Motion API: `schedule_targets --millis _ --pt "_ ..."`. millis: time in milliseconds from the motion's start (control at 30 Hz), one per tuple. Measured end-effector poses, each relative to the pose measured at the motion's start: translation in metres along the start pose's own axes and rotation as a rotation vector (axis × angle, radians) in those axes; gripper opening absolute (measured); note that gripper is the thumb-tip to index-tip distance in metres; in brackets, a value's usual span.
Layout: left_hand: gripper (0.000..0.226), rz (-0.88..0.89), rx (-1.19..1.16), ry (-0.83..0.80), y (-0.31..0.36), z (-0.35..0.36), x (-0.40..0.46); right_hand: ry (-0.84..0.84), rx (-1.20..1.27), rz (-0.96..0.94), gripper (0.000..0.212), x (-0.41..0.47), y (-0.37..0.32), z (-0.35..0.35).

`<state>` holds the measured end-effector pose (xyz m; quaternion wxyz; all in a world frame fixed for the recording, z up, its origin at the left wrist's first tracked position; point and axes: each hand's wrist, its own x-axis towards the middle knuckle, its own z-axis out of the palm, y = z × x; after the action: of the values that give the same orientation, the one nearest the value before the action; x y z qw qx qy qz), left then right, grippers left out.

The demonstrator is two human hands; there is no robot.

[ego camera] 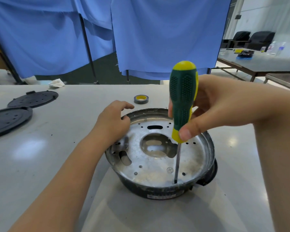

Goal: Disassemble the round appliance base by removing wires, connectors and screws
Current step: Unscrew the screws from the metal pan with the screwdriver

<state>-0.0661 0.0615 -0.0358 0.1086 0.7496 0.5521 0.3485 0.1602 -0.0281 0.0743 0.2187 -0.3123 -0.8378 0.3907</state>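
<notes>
The round appliance base (157, 166) sits on the table in front of me, a silver metal plate with holes and a central opening inside a dark rim. My right hand (213, 108) grips a green and yellow screwdriver (182, 101) upright. Its shaft runs down to the plate, with the tip at the near rim. My left hand (114, 121) rests on the base's far-left rim, fingers curled over the edge. A small screw (145, 119) stands near the far rim.
Two black round plastic covers (10, 118) lie at the left of the grey table (49, 156). A roll of tape (141, 99) sits behind the base. Blue curtains hang behind the table; another table with clutter stands at the far right.
</notes>
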Motion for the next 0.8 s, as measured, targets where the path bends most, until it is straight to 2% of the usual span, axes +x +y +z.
schedule_targets --millis 67,100,233,333,400,533,800 --pt "0.037 0.047 -0.06 -0.006 0.018 -0.007 -0.008 0.031 -0.006 0.012 0.029 -0.002 0.002 -0.003" --pt "0.035 0.076 -0.135 -0.068 0.029 -0.012 -0.013 0.044 -0.006 0.023 0.031 -0.003 0.003 -0.005" --pt "0.024 0.139 -0.44 -0.624 0.076 -0.017 -0.044 0.044 0.009 0.053 0.033 -0.006 0.006 -0.008" --pt "0.036 0.078 -0.656 -0.83 0.086 -0.008 -0.06 0.03 0.035 0.048 0.034 -0.005 0.007 -0.005" --pt "0.036 0.044 -0.752 -0.878 0.08 -0.007 -0.064 0.03 0.038 0.043 0.035 -0.005 0.008 -0.005" --pt "0.024 0.052 -0.845 -0.87 0.072 -0.007 -0.064 0.015 0.05 0.031 0.034 -0.006 0.008 -0.007" --pt "0.017 0.035 -0.905 -0.819 0.073 -0.007 -0.064 -0.013 0.021 0.004 0.029 -0.007 0.011 -0.011"
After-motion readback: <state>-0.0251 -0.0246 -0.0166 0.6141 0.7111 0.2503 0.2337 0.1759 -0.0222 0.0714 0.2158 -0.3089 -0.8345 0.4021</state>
